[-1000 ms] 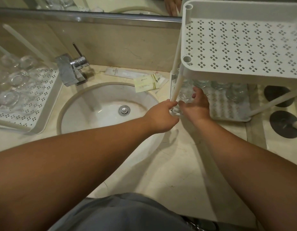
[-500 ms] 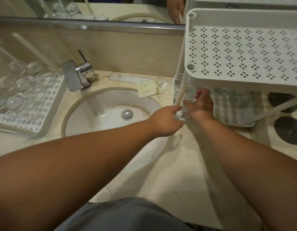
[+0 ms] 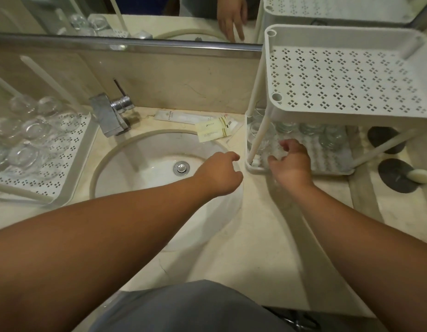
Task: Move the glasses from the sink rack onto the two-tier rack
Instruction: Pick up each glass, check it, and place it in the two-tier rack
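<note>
Nearest, our left hand (image 3: 219, 174) hangs loosely curled over the round basin (image 3: 126, 164), holding nothing. Our right hand (image 3: 292, 164) curls at the white perforated two-tier rack's (image 3: 351, 75) lower front corner; whether it grips a glass we cannot tell. Clear glasses (image 3: 310, 130) stand half-hidden beneath the upper tier. More glasses (image 3: 32, 135) crowd the white sink rack (image 3: 71, 164), cut off at left.

Hotel-style bathroom vanity: a beige marble counter (image 3: 231, 236) with an inset oval basin (image 3: 145, 161), chrome mixer tap (image 3: 111, 113), wall mirror (image 3: 135, 15), and packaged guest sachets (image 3: 212, 128) lying behind the basin.
</note>
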Demonstrator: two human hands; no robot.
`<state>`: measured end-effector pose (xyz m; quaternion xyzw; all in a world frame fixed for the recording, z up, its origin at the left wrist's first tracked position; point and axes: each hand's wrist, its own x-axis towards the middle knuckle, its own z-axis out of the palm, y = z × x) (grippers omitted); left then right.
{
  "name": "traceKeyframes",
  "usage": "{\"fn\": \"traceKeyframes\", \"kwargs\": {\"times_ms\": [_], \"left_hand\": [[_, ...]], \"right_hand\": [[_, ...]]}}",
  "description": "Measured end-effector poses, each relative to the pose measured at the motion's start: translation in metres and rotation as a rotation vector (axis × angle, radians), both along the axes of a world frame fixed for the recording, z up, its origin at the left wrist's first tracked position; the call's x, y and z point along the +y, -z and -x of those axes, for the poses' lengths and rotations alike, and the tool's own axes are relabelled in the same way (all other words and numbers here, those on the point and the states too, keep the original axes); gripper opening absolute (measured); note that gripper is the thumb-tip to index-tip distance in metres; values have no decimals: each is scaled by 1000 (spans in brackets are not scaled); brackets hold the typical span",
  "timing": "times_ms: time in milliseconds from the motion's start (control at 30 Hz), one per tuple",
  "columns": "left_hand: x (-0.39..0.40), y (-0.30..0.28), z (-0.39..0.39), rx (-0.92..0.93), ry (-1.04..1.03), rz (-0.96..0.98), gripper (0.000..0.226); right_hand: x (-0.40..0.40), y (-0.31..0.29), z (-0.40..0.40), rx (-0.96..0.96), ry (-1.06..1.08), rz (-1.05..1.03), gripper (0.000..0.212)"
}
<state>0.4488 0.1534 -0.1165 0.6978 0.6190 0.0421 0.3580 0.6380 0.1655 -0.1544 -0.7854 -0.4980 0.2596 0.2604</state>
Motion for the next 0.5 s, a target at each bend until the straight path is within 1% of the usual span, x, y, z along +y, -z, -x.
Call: {"fn": "traceKeyframes", "kwargs": {"times_ms": [233,367,500], "left_hand": [[-18,-3,57,86,-17,-50,53],[-24,-13,101,143,12,-103,53],[-26,-28,150,167,15,-179,51]], "right_hand": [[-32,-14,26,-152,-107,-64,34],[-51,-11,65,-157,-177,-71,24],[-54,-13,118,-149,-251,-55,25]]}}
